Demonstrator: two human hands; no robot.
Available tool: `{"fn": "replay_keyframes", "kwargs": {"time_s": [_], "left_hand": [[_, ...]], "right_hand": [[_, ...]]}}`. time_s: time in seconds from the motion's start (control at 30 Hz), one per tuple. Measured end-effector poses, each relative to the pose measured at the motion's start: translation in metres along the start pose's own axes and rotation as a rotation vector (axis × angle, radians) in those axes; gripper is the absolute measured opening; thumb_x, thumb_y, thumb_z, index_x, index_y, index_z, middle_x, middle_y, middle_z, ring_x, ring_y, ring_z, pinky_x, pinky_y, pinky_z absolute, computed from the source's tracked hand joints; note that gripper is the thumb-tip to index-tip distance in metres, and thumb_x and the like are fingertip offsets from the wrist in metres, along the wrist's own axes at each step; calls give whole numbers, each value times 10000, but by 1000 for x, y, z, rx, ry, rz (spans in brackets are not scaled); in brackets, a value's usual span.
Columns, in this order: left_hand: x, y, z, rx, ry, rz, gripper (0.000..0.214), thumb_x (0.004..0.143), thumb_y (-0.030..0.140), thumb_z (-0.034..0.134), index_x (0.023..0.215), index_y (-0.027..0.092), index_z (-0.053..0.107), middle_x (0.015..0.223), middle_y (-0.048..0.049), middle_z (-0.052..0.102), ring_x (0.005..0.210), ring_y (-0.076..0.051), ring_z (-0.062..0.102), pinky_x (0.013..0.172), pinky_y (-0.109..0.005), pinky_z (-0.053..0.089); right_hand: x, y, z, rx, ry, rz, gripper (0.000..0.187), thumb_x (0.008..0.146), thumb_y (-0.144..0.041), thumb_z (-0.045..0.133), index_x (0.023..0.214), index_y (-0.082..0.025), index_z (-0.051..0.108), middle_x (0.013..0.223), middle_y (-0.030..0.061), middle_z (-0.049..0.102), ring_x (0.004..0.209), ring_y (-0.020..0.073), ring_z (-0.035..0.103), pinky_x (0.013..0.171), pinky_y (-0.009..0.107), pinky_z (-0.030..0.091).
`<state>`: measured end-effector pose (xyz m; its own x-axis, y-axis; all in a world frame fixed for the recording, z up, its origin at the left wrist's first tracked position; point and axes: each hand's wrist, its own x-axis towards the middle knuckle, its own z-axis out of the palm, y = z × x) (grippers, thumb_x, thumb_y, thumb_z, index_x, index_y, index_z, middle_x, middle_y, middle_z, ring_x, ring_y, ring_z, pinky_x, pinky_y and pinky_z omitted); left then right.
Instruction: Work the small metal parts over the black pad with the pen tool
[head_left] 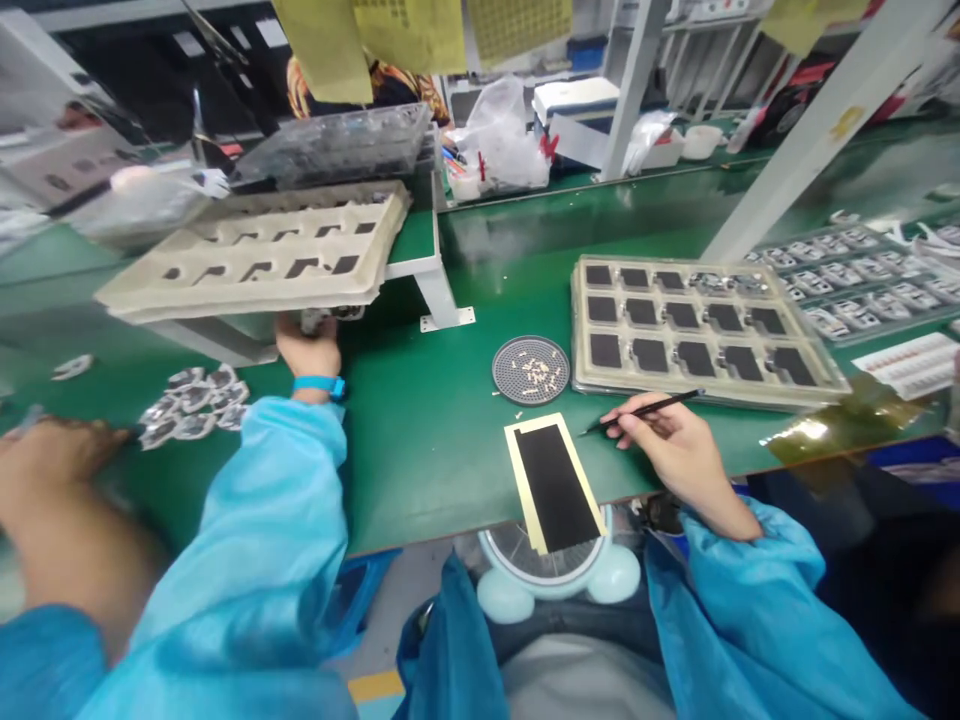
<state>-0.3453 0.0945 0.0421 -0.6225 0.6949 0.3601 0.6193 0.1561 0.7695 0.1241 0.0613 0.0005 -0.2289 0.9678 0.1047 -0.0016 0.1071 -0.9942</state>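
Observation:
Under the front edge of a raised beige tray [240,280], my left hand [306,348] reaches in beside small shiny parts [334,316]. Its fingers are mostly hidden, so I cannot see whether it grips one. Black tweezers [664,403] are pinched in my right hand [667,440], their thin tip pointing left. Just left of that tip, a pale yellow backing sheet [523,490] with a black sheet [556,485] on it overhangs the bench's front edge. Beyond it sits a round grey perforated dish [510,385] with many tiny pale pieces [538,375] in it.
A clear-lidded tray [712,385] of black squares stands on the right, near more trays of white parts [862,280]. Silvery parts [196,402] lie in a cluster on the left, close to another person's hand [64,455]. A metal leg [442,295] supports the shelf.

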Motion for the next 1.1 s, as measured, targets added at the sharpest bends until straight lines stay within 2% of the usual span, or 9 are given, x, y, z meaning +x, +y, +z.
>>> {"fn": "replay_keyframes", "kwargs": {"time_s": [0.07,0.17,0.2,0.27,0.33,0.4,0.6,0.97,1.1], "left_hand": [[-30,2,3,-96,18,-31,264,920,100,653,1158,103,539,1044,-5,720,1077,-147,639,1011,-315,509],[-80,24,13,-233,-153,-55,353,847,269,772,1141,145,621,977,-21,760,797,-139,713,702,-240,579],[-94,36,18,-282,-264,-63,356,838,335,776,1109,145,645,917,-41,771,717,-153,719,576,-217,544],[-120,62,27,-462,-663,-169,455,809,420,785,1147,146,650,856,-77,776,610,-179,712,444,-212,473],[-139,82,35,-531,-874,-260,442,781,436,795,1086,138,679,830,-86,772,562,-174,693,455,-242,516],[-153,90,40,-511,-982,-282,368,786,415,781,1021,145,696,796,-71,760,570,-175,689,499,-274,570],[-172,74,42,-206,-964,-22,203,887,361,667,1029,222,710,795,-27,751,608,-164,698,556,-255,567],[-172,78,39,-285,-980,-109,186,896,351,649,1034,233,689,848,-35,759,686,-189,735,575,-264,588],[-173,77,44,-338,-955,-139,197,876,319,660,1029,199,686,852,-51,760,650,-177,724,563,-259,593]], "right_hand": [[-1,-4,3,33,9,6,237,834,-371,802,919,-203,659,859,65,781,715,172,734,624,295,623],[1,-13,16,61,-34,1,262,794,-332,845,914,-206,649,881,67,789,774,186,757,736,335,652],[4,-16,24,67,-59,-2,266,790,-330,848,913,-205,648,887,67,788,780,189,760,750,342,655],[12,-19,42,85,-124,5,271,800,-347,836,921,-202,641,891,65,776,750,187,757,687,325,656],[23,-17,60,107,-185,31,287,812,-371,819,941,-206,622,855,48,752,714,184,749,563,281,630],[31,-11,72,99,-235,67,287,826,-378,800,960,-211,609,832,30,727,719,181,746,509,249,607],[34,4,74,18,-252,70,266,861,-373,768,1003,-211,612,921,28,714,775,162,737,639,285,662],[32,-1,74,49,-256,64,226,873,-351,761,970,-220,603,869,14,708,718,142,715,631,272,642],[24,-8,72,91,-176,-59,217,878,-338,761,959,-221,597,921,39,736,791,175,742,679,319,654]]}}
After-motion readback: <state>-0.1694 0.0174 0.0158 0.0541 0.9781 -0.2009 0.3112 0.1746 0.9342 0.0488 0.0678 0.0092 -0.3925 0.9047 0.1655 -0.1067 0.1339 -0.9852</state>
